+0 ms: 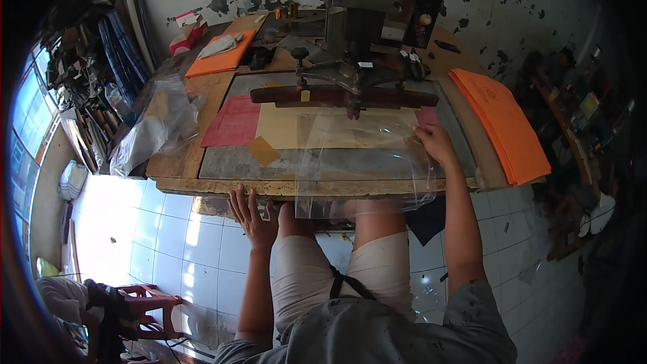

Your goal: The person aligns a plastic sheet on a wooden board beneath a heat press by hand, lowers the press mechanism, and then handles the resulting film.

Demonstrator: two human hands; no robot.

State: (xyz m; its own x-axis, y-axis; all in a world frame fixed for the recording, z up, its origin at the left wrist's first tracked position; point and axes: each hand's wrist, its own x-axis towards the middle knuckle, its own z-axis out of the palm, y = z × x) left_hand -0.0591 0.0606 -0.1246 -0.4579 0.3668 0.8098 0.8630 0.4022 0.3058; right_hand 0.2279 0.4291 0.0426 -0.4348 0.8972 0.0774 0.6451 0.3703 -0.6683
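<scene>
My right hand point(438, 146) pinches the right edge of a clear plastic sheet or bag point(367, 174). The plastic lies over the grey plate point(236, 164) of a press and droops past the table's front edge above my thighs. My left hand point(253, 221) is at that front edge, palm down with its fingers spread, holding nothing. Under the plastic, a pale yellow sheet point(280, 128) runs across the plate, with a pink sheet point(231, 123) to its left. A small tan square point(263, 152) sits near their front edge. Above them is the dark red bar point(283, 96) of the press.
A stack of folded orange sheets point(502, 128) lies at the table's right. More orange material point(222, 54) with a grey cloth on it is at the back left. Crumpled clear plastic point(158, 125) hangs off the left side. A red stool point(148, 307) stands lower left.
</scene>
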